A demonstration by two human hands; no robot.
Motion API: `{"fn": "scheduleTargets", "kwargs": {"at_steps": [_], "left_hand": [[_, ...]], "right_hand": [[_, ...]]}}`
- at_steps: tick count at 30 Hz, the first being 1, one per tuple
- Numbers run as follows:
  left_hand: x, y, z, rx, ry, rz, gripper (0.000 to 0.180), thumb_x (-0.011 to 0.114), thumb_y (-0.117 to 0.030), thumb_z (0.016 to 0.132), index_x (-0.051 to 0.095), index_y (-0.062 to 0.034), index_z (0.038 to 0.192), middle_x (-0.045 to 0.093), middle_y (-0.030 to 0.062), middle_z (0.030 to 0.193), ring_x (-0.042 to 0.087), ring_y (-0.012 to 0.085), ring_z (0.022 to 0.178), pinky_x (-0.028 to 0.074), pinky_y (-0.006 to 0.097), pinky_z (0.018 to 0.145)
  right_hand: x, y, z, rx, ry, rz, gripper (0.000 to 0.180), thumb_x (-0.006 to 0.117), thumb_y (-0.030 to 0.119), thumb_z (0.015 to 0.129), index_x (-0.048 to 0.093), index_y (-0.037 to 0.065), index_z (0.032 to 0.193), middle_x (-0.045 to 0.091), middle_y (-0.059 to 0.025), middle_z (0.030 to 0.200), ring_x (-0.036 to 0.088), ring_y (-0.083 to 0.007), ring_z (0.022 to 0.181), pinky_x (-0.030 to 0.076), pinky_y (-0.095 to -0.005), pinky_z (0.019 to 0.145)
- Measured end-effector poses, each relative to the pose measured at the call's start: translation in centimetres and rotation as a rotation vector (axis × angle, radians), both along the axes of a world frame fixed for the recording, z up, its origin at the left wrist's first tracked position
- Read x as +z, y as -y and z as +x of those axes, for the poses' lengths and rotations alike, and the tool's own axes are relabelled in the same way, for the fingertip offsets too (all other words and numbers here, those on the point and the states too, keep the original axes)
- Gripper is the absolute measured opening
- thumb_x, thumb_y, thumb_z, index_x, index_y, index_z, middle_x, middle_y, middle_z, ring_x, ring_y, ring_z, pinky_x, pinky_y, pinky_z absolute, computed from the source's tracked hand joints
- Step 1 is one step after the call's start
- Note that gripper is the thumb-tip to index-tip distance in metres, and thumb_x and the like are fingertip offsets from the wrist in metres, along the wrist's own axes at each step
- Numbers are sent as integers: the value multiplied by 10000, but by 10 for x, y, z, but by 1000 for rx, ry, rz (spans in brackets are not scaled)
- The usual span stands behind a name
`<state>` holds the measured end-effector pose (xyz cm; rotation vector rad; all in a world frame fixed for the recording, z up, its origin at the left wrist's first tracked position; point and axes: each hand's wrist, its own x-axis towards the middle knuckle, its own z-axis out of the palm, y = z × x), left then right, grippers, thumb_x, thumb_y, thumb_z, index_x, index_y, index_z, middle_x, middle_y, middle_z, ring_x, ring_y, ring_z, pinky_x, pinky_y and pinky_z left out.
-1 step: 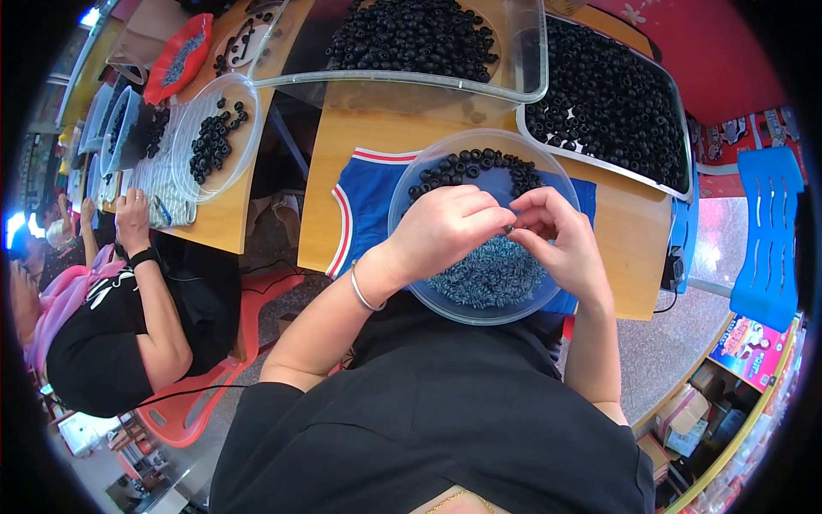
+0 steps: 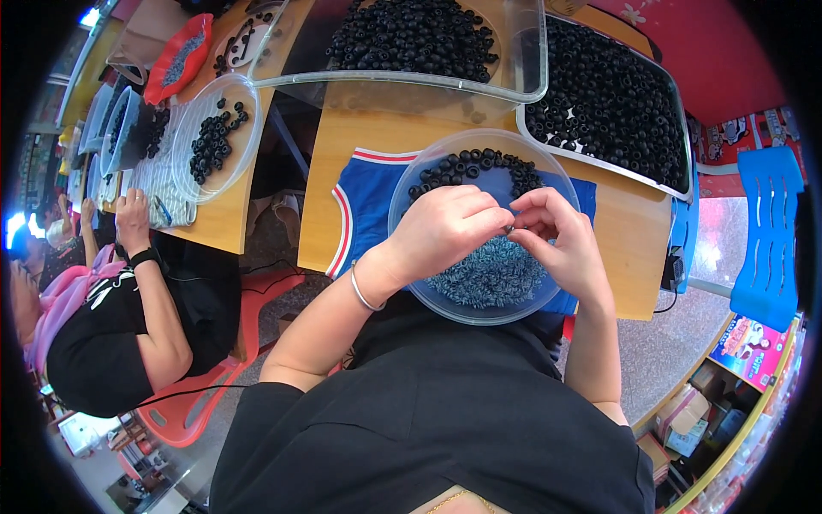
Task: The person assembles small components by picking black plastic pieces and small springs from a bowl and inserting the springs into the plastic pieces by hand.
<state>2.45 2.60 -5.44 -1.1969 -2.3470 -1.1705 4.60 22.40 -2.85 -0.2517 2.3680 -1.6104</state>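
My left hand (image 2: 445, 227) and my right hand (image 2: 556, 236) meet over the round clear bowl (image 2: 402, 214), with the fingertips pinched close on a tiny part (image 2: 509, 230) between them; it is too small for me to say just what it is, and I cannot tell which hand has the firmer hold. Right under my hands in the bowl lies a heap of small blue-grey pieces (image 2: 492, 278), and a curved row of little black rings (image 2: 467, 163) sits along the far side of the bowl. The bowl rests on a blue cloth with red and white trim (image 2: 364, 201), spread on the wooden table (image 2: 342, 146). Further out there is a big clear tub (image 2: 411, 34) full of black rings and a flat tray (image 2: 608, 94) full of them too. I think a lot of work is left, since those two are so full and the bowl holds few rings. On my left another person (image 2: 111, 334) sits at a second table with a smaller bowl of black rings (image 2: 214, 137)
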Motion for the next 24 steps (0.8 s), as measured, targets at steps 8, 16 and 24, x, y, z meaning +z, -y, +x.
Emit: {"fn": "scheduleTargets", "kwargs": {"at_steps": [8,16,24], "left_hand": [[1,-1,0,60,-82,-45,191,734,-93,705,624,-44,853,621,68,760,619,233,691,483,331,587],[-5,-4,5,64,49,110,143,676,-132,802,575,-40,844,576,74,735,593,244,684,473,345,586],[3,-4,11,-53,683,339,200,492,-144,972,560,2,852,591,67,727,587,131,645,471,251,602]], "right_hand": [[0,2,2,-68,-101,-31,120,701,-10,785,641,-15,889,681,-55,775,641,-85,698,510,-219,634],[-5,3,3,-122,-162,-174,119,719,-24,763,664,-7,867,680,-53,781,640,-90,697,518,-221,643],[-12,6,-1,-131,-409,-284,125,709,-51,758,653,10,852,665,-57,850,619,-89,713,494,-203,610]]}}
